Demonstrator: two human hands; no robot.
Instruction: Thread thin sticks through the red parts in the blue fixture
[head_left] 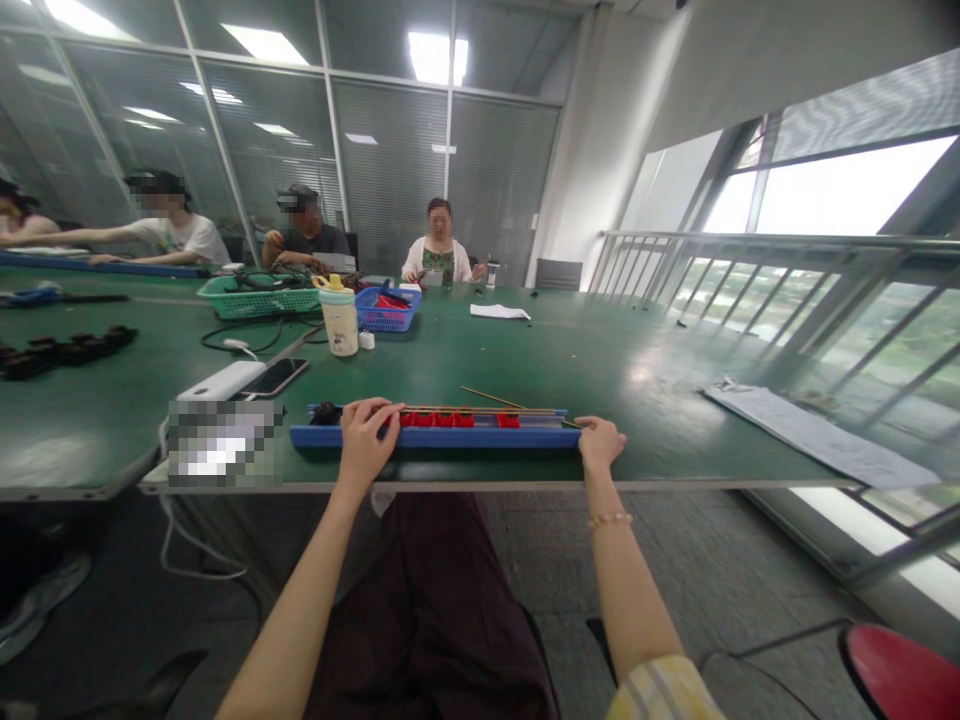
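Blue channel (480, 438) touched by 2 hands (365, 440).

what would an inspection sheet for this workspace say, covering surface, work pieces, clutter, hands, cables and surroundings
Surface: green table, glossy, reflecting light.
Work pieces: blue trough along the near edge, red pieces inside, one apart from the row; thin rod behind.
Clutter: phone, cup, green basket, blue basket, papers.
Hands: left hand on the trough's left part; right hand at its right end.
Cables: black cable by the green basket; white cable hanging below the table edge.
Surroundings: co-workers across the table; railing and windows at right.
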